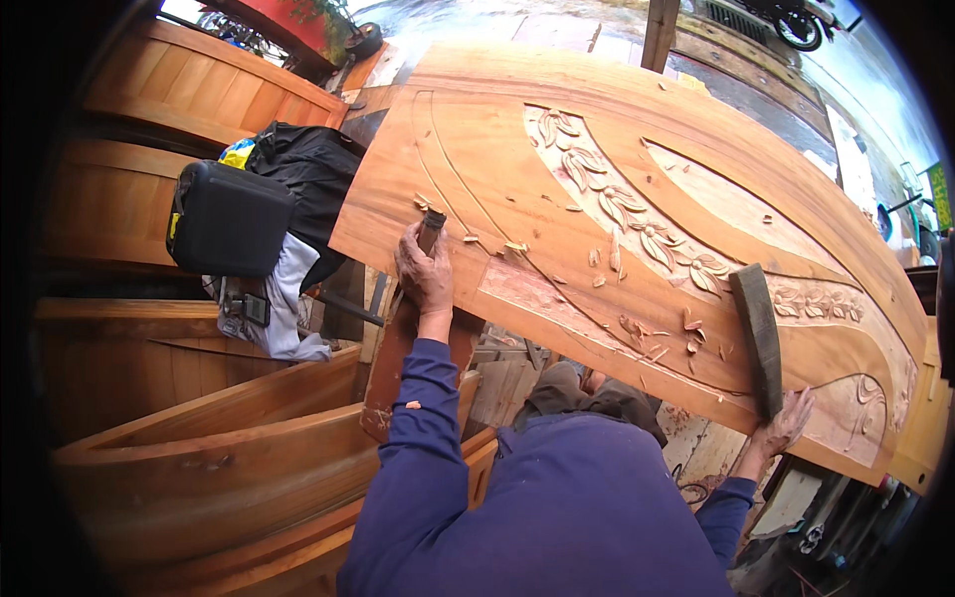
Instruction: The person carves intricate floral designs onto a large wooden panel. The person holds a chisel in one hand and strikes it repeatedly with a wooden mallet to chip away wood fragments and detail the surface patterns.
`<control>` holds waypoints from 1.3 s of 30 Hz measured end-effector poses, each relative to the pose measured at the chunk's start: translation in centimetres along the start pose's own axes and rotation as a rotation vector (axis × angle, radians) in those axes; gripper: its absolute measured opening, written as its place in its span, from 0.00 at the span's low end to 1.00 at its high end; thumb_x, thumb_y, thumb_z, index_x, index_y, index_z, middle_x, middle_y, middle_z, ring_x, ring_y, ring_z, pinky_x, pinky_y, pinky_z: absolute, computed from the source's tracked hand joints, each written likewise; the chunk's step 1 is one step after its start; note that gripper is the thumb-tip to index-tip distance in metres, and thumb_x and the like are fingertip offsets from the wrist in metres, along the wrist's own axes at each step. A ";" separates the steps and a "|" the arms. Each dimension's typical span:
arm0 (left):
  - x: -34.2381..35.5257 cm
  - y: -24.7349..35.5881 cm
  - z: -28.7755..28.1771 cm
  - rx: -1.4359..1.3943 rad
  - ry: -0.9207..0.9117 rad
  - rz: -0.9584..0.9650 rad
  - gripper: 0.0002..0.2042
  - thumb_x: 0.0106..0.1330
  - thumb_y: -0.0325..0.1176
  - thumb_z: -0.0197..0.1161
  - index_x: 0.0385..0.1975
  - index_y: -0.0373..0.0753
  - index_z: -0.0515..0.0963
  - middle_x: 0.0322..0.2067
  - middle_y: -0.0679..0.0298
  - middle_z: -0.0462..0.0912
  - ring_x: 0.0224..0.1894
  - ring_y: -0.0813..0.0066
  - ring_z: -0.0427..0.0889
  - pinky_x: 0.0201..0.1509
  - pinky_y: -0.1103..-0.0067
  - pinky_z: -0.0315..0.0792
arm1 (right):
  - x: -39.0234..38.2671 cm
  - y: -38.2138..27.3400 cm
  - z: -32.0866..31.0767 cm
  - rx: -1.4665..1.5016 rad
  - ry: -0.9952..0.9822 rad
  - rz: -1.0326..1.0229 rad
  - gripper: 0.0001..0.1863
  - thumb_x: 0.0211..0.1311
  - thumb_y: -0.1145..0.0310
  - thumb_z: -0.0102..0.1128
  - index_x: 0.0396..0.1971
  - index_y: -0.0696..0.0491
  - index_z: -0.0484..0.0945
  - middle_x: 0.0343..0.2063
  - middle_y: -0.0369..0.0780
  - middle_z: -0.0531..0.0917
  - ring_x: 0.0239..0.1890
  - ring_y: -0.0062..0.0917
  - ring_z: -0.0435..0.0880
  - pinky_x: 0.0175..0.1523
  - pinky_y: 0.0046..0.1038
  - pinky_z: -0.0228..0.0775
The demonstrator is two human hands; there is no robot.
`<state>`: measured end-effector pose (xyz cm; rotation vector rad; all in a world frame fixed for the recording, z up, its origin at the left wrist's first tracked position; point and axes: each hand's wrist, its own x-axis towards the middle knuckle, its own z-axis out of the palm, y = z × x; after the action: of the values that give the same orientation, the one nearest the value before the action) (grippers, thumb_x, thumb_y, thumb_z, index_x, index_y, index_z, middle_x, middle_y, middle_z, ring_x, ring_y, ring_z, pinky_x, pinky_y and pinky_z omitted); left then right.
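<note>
My left hand (426, 269) is closed round a short, dark, square-ended piece (434, 225) at the near left edge of a large carved wooden panel (398, 169). The rest of that piece is hidden by my fingers. At the panel's near right edge, my right hand (786, 423) closes at the lower end of a dark, slightly curved wooden bar (759, 338). Its far end reaches over the panel's carved leaf band (622, 204). Pale wood shavings (637, 328) lie scattered on the panel, several of them near my left hand.
Left of the panel, a black hard case (231, 219) rests beside dark cloth (298, 169) and a white cloth (288, 308). Curved wooden pieces (229, 453) and panelled boards (209, 85) stand along the left. Metal tools (821, 522) show below the panel's right end.
</note>
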<state>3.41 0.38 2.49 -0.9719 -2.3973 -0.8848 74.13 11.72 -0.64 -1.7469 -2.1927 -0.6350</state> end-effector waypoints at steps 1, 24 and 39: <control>0.0 0.3 0.1 -0.003 -0.021 -0.049 0.19 0.68 0.41 0.71 0.52 0.40 0.76 0.48 0.54 0.84 0.52 0.47 0.81 0.57 0.58 0.74 | 0.2 -0.2 -0.1 -0.017 0.004 0.014 0.15 0.75 0.71 0.52 0.57 0.48 0.81 0.71 0.41 0.74 0.73 0.43 0.71 0.76 0.44 0.64; 1.4 0.5 -0.5 0.075 -0.092 0.005 0.19 0.67 0.42 0.72 0.49 0.38 0.75 0.48 0.54 0.83 0.52 0.47 0.79 0.56 0.57 0.74 | 9.6 -9.1 -6.7 0.525 -0.426 0.069 0.40 0.60 0.54 0.77 0.68 0.58 0.71 0.57 0.53 0.79 0.61 0.50 0.77 0.65 0.45 0.69; 9.0 5.0 -1.8 -0.800 -0.466 -0.262 0.18 0.73 0.42 0.70 0.50 0.35 0.77 0.30 0.64 0.82 0.29 0.73 0.82 0.34 0.77 0.76 | 12.4 -15.6 -8.2 1.357 -0.346 0.917 0.17 0.72 0.57 0.69 0.51 0.52 0.78 0.32 0.33 0.83 0.31 0.15 0.81 0.35 0.19 0.75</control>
<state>1.18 6.14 10.85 -1.2513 -2.6086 -2.0016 55.56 15.50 9.60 -1.6621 -1.0345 1.1383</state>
